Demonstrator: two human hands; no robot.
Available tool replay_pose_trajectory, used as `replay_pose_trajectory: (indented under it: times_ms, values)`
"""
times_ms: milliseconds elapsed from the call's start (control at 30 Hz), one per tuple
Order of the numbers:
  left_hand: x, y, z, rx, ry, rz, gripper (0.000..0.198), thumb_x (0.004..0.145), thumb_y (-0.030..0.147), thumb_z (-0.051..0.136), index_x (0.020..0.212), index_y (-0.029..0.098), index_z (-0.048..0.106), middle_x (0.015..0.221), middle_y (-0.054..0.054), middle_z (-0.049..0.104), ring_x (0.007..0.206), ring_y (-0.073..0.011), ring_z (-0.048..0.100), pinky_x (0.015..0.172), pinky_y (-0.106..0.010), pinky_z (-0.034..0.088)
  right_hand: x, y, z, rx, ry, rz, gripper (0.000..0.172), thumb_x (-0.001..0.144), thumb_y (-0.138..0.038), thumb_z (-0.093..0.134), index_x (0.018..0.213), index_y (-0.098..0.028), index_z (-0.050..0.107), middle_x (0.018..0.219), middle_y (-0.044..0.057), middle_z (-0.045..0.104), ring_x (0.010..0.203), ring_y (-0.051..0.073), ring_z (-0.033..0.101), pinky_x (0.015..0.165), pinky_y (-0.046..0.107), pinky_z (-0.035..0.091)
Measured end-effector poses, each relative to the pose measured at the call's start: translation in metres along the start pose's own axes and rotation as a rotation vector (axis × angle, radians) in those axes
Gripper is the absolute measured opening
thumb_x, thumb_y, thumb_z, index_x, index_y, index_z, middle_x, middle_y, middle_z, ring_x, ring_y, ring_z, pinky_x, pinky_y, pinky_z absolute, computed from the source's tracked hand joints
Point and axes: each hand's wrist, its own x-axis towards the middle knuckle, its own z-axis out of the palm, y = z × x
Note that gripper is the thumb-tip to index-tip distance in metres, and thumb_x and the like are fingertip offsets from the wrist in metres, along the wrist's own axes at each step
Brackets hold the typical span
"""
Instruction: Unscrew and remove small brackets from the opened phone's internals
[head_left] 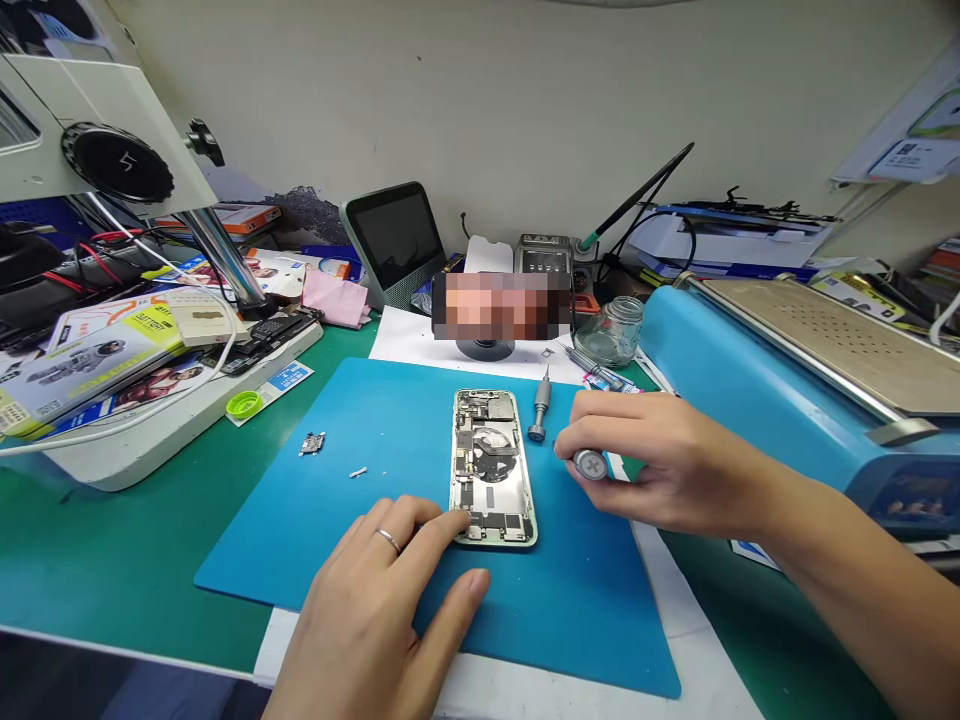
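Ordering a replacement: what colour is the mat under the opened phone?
Blue mat, seen best in the head view.

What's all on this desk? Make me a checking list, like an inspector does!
Surface: blue mat on a green table cover.
Job's things: opened phone, insides showing; screwdriver; second screwdriver lying beside the phone.
Clutter: small parts on the mat, green cap, glass jar, booklets.
Grippers: left hand open, fingertips on the phone's near end; right hand pinching the screwdriver.
Cables: white cable at left; red wires behind it.
Surroundings: microscope left, small screen behind, blue machine right.
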Motion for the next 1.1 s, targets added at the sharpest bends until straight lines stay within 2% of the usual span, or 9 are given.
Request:
replay_pose_trajectory:
  times_ms: [233, 367, 467, 533, 633, 700, 800, 933, 1100]
  values:
    - [0.002, -0.002, 0.0, -0.004, -0.005, 0.003, 0.029, 0.103, 0.037, 0.057, 0.13, 0.028, 0.061, 0.115, -0.004, 0.07, 0.096, -0.0219, 0.071, 0.077, -0.032, 0.059, -0.001, 0.003, 0.002, -0.04, 0.033, 0.012, 0.013, 0.091, -0.011, 0.059, 0.089, -0.019, 0.07, 0.08, 0.002, 0.065, 0.066, 0.012, 0.055, 0.058, 0.024, 0.042]
    - [0.003, -0.001, 0.001, -0.008, -0.008, 0.005, 0.029, 0.104, 0.036, 0.057, 0.131, 0.028, 0.06, 0.115, -0.005, 0.07, 0.097, -0.0225, 0.07, 0.078, -0.034, 0.058, 0.002, 0.006, 0.012, -0.038, 0.188, -0.004, 0.01, 0.095, -0.014, 0.06, 0.094, -0.019, 0.069, 0.094, 0.007, 0.073, 0.087, 0.019, 0.069, 0.075, 0.03, 0.056]
    - [0.003, 0.001, 0.002, -0.009, 0.013, 0.0, 0.032, 0.104, 0.036, 0.057, 0.134, 0.028, 0.057, 0.116, -0.005, 0.07, 0.098, -0.0235, 0.07, 0.077, -0.034, 0.058, 0.002, 0.008, 0.023, 0.03, 0.263, 0.131, 0.007, 0.099, -0.021, 0.06, 0.098, -0.021, 0.067, 0.093, 0.007, 0.076, 0.085, 0.02, 0.073, 0.076, 0.033, 0.061]
    - [0.002, 0.002, 0.003, -0.041, 0.033, -0.031, 0.025, 0.104, 0.034, 0.056, 0.128, 0.028, 0.058, 0.111, -0.004, 0.071, 0.094, -0.0225, 0.07, 0.074, -0.033, 0.057, 0.002, 0.01, 0.03, 0.118, 0.333, 0.274, 0.011, 0.1, -0.027, 0.06, 0.106, -0.022, 0.066, 0.093, 0.006, 0.076, 0.081, 0.02, 0.075, 0.074, 0.034, 0.064]
    - [0.001, 0.002, 0.003, -0.146, 0.08, -0.111, 0.006, 0.104, 0.027, 0.055, 0.103, 0.026, 0.061, 0.093, 0.001, 0.07, 0.079, -0.0171, 0.068, 0.066, -0.027, 0.054, 0.0, 0.012, 0.038, 0.224, 0.439, 0.432, 0.032, 0.099, -0.033, 0.061, 0.13, -0.024, 0.059, 0.096, 0.005, 0.075, 0.084, 0.021, 0.076, 0.072, 0.033, 0.066]
    - [0.0, 0.002, 0.002, -0.212, 0.122, -0.131, 0.01, 0.104, 0.024, 0.057, 0.094, 0.026, 0.06, 0.087, 0.003, 0.07, 0.074, -0.014, 0.067, 0.063, -0.024, 0.053, 0.0, 0.013, 0.041, 0.251, 0.455, 0.461, 0.041, 0.1, -0.034, 0.061, 0.139, -0.026, 0.054, 0.096, 0.004, 0.073, 0.086, 0.02, 0.076, 0.072, 0.033, 0.067]
    - [-0.001, 0.002, 0.0, -0.276, 0.171, -0.079, 0.009, 0.101, 0.018, 0.062, 0.097, 0.026, 0.063, 0.088, 0.006, 0.074, 0.077, -0.0109, 0.07, 0.068, -0.021, 0.054, 0.001, 0.014, 0.042, 0.28, 0.445, 0.446, 0.041, 0.1, -0.034, 0.06, 0.14, -0.028, 0.055, 0.096, 0.004, 0.071, 0.087, 0.019, 0.074, 0.071, 0.032, 0.068]
    - [-0.002, 0.002, -0.006, -0.365, 0.201, 0.077, 0.016, 0.1, 0.008, 0.061, 0.105, 0.023, 0.064, 0.097, 0.004, 0.078, 0.084, -0.0093, 0.074, 0.077, -0.019, 0.055, 0.002, 0.015, 0.045, 0.267, 0.457, 0.435, 0.041, 0.1, -0.034, 0.061, 0.14, -0.029, 0.055, 0.095, 0.003, 0.071, 0.086, 0.019, 0.075, 0.07, 0.031, 0.069]
    - [0.0, 0.012, -0.02, -0.519, 0.198, 0.222, 0.014, 0.108, 0.015, 0.049, 0.108, 0.02, 0.062, 0.092, 0.0, 0.079, 0.073, -0.0099, 0.072, 0.07, -0.024, 0.054, 0.0, 0.018, 0.048, 0.184, 0.505, 0.424, 0.043, 0.098, -0.034, 0.064, 0.141, -0.03, 0.056, 0.098, 0.003, 0.074, 0.088, 0.021, 0.077, 0.071, 0.034, 0.068]
